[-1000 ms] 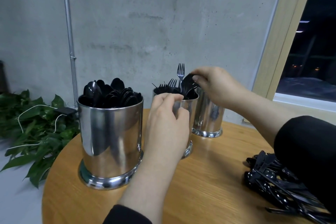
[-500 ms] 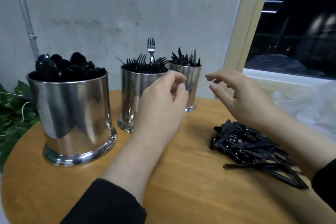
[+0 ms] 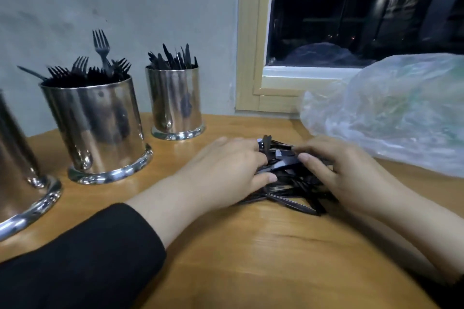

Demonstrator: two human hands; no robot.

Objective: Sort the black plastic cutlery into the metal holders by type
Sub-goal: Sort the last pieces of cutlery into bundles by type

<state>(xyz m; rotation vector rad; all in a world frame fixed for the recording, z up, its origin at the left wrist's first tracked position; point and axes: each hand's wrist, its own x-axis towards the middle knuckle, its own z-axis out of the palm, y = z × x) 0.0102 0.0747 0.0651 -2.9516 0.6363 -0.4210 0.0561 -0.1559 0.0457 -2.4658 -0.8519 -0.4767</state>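
My left hand (image 3: 226, 173) lies on the near-left edge of the cutlery pile (image 3: 291, 183), fingers fairly straight, thumb against the pieces; whether it has any pinched I cannot tell. My right hand (image 3: 349, 173) rests on the pile's right side, fingers bent over a glossy piece, grip unclear. The pile sits on the desk (image 3: 251, 258), directly under both hands, pieces crossing; several long axes run left-right. The fork holder (image 3: 95, 128) stands left of the pile, the knife holder (image 3: 175, 103) behind-left; the left hand is nearer both
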